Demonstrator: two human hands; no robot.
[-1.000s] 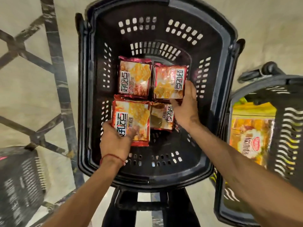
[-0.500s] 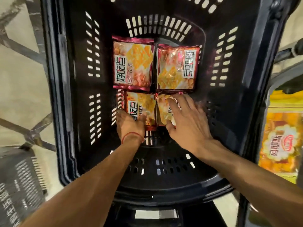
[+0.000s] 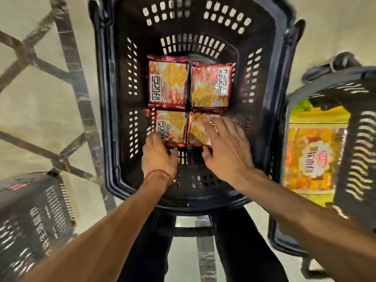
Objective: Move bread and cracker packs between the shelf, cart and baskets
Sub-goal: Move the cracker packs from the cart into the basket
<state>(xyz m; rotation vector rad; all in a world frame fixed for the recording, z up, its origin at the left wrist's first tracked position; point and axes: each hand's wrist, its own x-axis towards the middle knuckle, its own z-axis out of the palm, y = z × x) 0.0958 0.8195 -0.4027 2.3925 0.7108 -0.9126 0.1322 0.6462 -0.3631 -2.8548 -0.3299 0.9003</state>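
Several red-and-orange cracker packs lie flat in a two-by-two block on the floor of a black plastic basket (image 3: 114, 110). The far left pack (image 3: 167, 82) and far right pack (image 3: 211, 85) lie untouched. My left hand (image 3: 158, 157) grips the near edge of the near left pack (image 3: 172, 127) with curled fingers. My right hand (image 3: 225, 149) lies with spread, straight fingers on the near right pack (image 3: 198, 129), thumb at its near edge.
A second black basket (image 3: 358, 139) at the right holds a large yellow-orange bread pack (image 3: 313, 155). A third black basket (image 3: 34, 216) sits at the lower left. The floor is pale tile with dark lines. My dark-trousered legs are below the middle basket.
Both near packs have been pushed up against the far row. My right hand came off the far right pack onto the near right one; my left hand stayed on the near left pack.
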